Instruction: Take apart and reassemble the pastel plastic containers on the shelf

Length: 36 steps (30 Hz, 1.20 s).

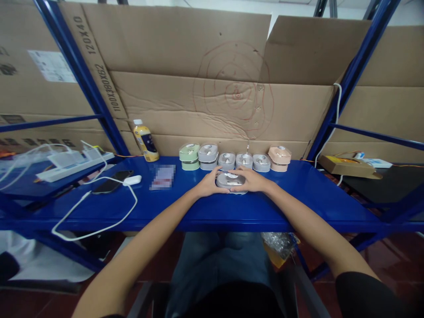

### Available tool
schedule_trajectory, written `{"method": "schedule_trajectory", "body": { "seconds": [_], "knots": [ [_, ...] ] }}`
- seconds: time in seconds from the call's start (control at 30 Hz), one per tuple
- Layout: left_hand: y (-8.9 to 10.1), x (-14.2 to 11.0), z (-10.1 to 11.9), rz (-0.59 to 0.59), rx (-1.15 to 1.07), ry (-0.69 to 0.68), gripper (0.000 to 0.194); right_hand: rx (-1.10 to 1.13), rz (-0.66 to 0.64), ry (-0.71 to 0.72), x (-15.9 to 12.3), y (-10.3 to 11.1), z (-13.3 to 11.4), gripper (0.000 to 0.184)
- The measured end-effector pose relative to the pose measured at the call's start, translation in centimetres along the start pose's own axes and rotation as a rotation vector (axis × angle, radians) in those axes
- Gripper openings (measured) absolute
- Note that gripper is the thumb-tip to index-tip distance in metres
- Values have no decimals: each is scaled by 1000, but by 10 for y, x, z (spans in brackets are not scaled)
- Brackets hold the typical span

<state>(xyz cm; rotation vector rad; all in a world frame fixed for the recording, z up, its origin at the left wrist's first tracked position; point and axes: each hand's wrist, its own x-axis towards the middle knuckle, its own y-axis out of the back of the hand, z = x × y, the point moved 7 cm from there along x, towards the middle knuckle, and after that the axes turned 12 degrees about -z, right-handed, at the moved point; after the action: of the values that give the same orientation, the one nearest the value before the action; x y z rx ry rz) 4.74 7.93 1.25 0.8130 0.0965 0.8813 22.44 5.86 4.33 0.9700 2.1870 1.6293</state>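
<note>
Between fingers (221, 190), 1 grey container (229, 179)

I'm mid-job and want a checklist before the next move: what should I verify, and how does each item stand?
1. Left hand on the grey container: ok, at its left side.
2. Right hand on it: ok, at its right side.
3. Lid fully closed: cannot tell, fingers cover much of its edge.
4. Bottle away from both hands: ok, standing to the left.
5. White cable kept within the table: not ok, a loop hangs past the front edge.
</note>
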Motion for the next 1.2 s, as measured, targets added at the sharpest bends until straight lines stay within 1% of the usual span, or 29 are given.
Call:
{"method": "schedule_trajectory", "body": {
  "seconds": [0.13,0.3,0.53,0.77,0.87,1.0,1.1,1.2],
  "knots": [
    [1,0,-3,9,-17,19,122,-41,-18,-11,-1,1,-4,83],
    [0,0,-2,-12,-46,19,119,-76,-49,-6,-1,2,-8,84],
    [0,-1,-1,-34,-68,11,113,-86,-47,23,0,5,-9,84],
    [-1,0,-8,-26,-57,22,114,-112,-33,-32,-2,0,-7,83],
    [-1,1,-8,-38,-56,-3,110,-137,-33,-55,-4,-1,-10,80],
    [0,1,-3,-53,-45,-14,99,-188,-42,-45,-6,0,-18,79],
    [1,0,2,-64,-26,-9,93,-219,-74,-60,-8,0,-19,84],
    [2,0,6,-67,-2,-16,92,-238,-101,-72,-8,0,-18,91]
  ]
}}
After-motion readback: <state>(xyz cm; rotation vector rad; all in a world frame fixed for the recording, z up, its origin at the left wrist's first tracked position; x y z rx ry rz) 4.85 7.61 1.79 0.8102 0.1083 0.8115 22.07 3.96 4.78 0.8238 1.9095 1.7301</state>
